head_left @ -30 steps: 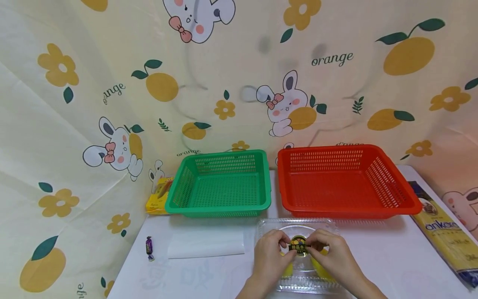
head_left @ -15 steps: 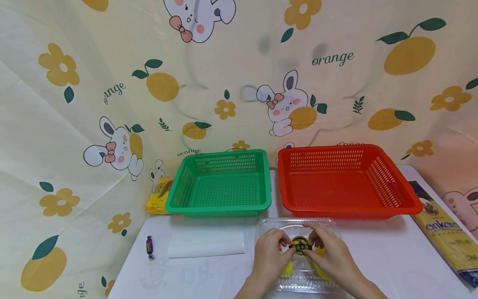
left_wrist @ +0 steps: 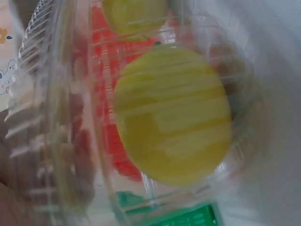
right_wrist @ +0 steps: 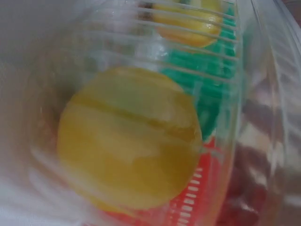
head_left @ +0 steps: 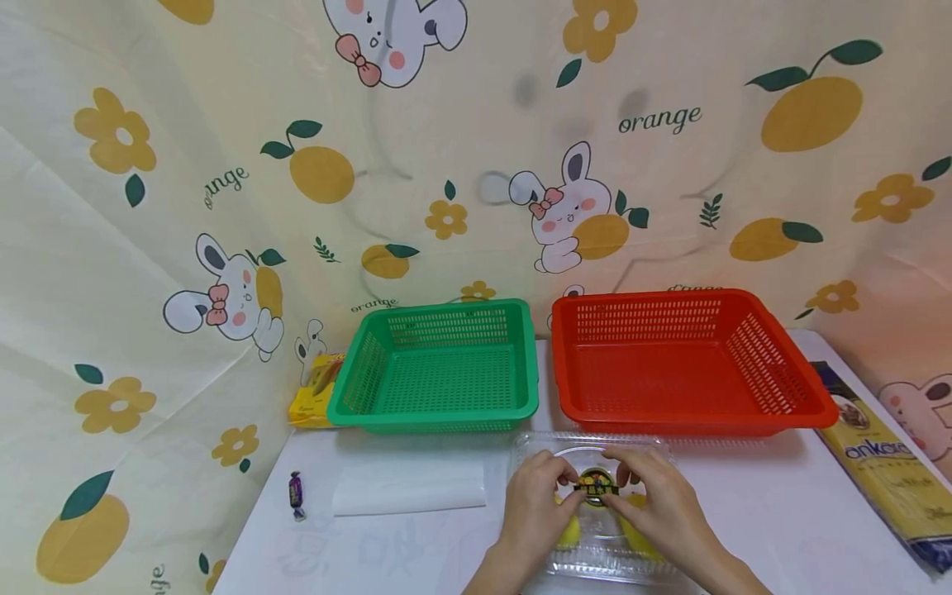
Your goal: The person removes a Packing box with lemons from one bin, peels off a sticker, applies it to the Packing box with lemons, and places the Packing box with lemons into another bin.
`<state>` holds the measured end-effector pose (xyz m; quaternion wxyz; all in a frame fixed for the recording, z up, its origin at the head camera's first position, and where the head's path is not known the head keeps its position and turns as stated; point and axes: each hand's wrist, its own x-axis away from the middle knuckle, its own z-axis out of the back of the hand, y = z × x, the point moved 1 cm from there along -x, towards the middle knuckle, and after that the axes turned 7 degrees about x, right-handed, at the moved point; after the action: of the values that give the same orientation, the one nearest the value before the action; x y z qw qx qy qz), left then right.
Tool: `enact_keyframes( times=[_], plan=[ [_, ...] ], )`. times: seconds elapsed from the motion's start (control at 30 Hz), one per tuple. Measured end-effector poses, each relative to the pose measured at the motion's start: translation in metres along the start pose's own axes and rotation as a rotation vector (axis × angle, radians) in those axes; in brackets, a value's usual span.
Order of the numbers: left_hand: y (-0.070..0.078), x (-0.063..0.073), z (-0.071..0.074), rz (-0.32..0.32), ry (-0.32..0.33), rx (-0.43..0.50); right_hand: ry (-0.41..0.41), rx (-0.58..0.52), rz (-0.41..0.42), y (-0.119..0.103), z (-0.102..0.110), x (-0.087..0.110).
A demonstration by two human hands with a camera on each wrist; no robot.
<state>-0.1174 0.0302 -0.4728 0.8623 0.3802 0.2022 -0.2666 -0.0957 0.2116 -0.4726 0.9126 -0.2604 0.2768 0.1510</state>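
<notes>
A clear plastic clamshell box (head_left: 531, 446) lies on the table in front of the red basket, its lid down. Inside sit yellow fruits, one large (left_wrist: 174, 117) in the left wrist view and one (right_wrist: 129, 141) in the right wrist view. On the lid's middle is a round black label (head_left: 597, 486) with a fruit picture. My left hand (head_left: 534, 504) pinches the label's left edge between thumb and forefinger. From the other side my right hand (head_left: 665, 506) touches its right edge with the thumb, the forefinger spread away above it. Parts of both fruits are hidden by the hands.
Behind the box stand a green basket (head_left: 446, 426) and a red basket (head_left: 692, 428), side by side. White paper (head_left: 409, 489) and a purple-wrapped candy (head_left: 296, 496) lie left. Yellow packets sit at far left (head_left: 316, 397) and far right (head_left: 888, 463).
My right forefinger has lifted off the label's right edge and spread up and away from the thumb. The left hand keeps nearly the same place; the box has hardly moved.
</notes>
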Motion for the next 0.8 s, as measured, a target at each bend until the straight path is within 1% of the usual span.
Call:
enact_keyframes(
  times=[0.1, 0.2, 0.27, 0.33, 0.47, 0.53, 0.57, 0.67, 0.73, 0.8],
  plan=[
    [-0.001, -0.002, 0.0, -0.032, -0.005, -0.085, 0.008, 0.02, 0.014, 0.001, -0.001, -0.001],
    [-0.005, -0.004, 0.0, -0.034, -0.026, -0.147, 0.003, 0.036, 0.017, 0.001, -0.002, -0.003],
    [-0.008, -0.005, 0.001, -0.023, -0.048, -0.157, -0.012, 0.045, 0.002, 0.001, -0.003, -0.004],
    [-0.011, -0.006, 0.001, 0.001, -0.091, -0.15, -0.027, 0.058, -0.015, 0.001, -0.003, -0.004],
    [-0.016, -0.006, 0.001, 0.04, -0.19, -0.131, -0.072, 0.129, -0.053, 0.002, -0.003, -0.003],
    [-0.018, -0.006, 0.001, 0.047, -0.222, -0.143, -0.113, 0.171, -0.077, 0.002, -0.002, -0.003],
    [-0.019, -0.006, 0.0, 0.05, -0.231, -0.153, -0.138, 0.193, -0.093, 0.003, -0.001, -0.004],
    [-0.02, -0.007, -0.001, 0.061, -0.23, -0.207, -0.206, 0.239, -0.131, 0.005, -0.001, -0.005],
    [-0.021, -0.007, -0.003, 0.084, -0.23, -0.242, -0.234, 0.255, -0.144, 0.006, -0.001, -0.005],
    [-0.021, -0.008, -0.004, 0.108, -0.231, -0.263, -0.246, 0.267, -0.148, 0.008, -0.002, -0.005]
  ],
)
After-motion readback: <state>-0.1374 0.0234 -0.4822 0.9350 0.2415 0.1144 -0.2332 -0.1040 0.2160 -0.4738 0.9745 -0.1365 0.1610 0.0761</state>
